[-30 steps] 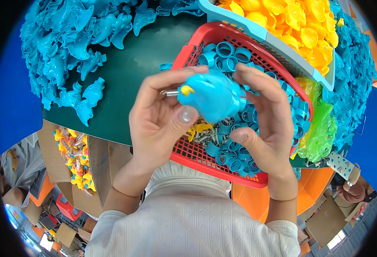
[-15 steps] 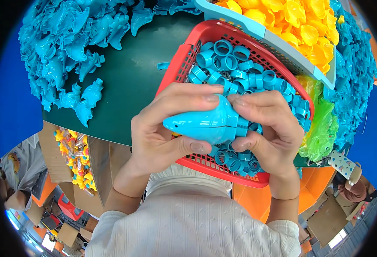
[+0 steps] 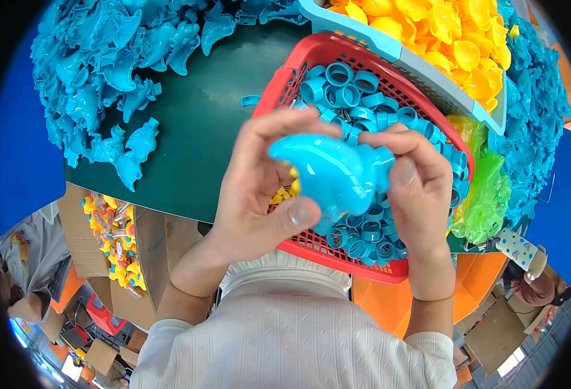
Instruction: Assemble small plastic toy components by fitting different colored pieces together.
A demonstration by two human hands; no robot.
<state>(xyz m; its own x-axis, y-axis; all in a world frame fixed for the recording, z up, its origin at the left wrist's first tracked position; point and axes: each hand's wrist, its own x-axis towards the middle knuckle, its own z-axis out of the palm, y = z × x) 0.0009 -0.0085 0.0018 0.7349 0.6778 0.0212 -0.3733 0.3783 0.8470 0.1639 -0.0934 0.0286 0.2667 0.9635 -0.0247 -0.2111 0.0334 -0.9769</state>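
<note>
The left hand [image 3: 250, 198] grips the curved body of the blue plastic piece [image 3: 331, 170]; the right hand [image 3: 422, 194] pinches its narrow end. The piece sits between both sets of fingertips, over the red basket [image 3: 278, 84]. Open green tabletop [image 3: 194, 117] extends beyond the left fingers; the grey-blue crate's edge [image 3: 392, 47] bounds the room beyond the right fingers.

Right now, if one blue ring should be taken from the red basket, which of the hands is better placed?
Probably the right hand: above the blue rings, it pinches only one end of the blue shell; the left hand cups its body.
</note>
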